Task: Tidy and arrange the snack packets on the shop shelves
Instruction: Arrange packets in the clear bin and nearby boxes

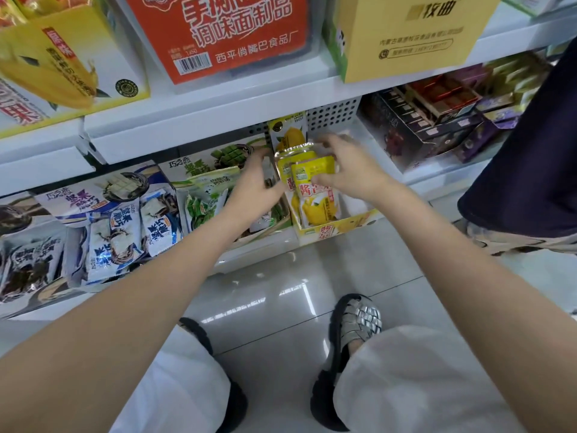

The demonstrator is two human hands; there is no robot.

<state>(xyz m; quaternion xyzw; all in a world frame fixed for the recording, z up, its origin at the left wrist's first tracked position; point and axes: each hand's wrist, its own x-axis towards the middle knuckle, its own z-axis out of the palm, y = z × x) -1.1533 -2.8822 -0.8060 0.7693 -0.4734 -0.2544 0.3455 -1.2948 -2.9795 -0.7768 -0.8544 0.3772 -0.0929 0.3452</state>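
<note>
Both arms stretched toward frame centre, right hand point(345, 170) pinching yellow mango packets point(315, 195) standing in their yellow display box point(340, 228), left hand point(256, 185) open against their side, white shelf point(199, 117) above, glossy grey floor point(281, 295) below.

Both hands on yellow packets point(312, 185) in yellow box point(340, 228); right hand point(343, 170) pinching one, left hand point(259, 179) alongside.

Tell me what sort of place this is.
Most likely a small shop's snack aisle. White tiered metal shelves carry open display cartons; a red printed carton shows a barcode; both hands work on yellow mango snack packets standing in a yellow cardboard display tray.
</note>
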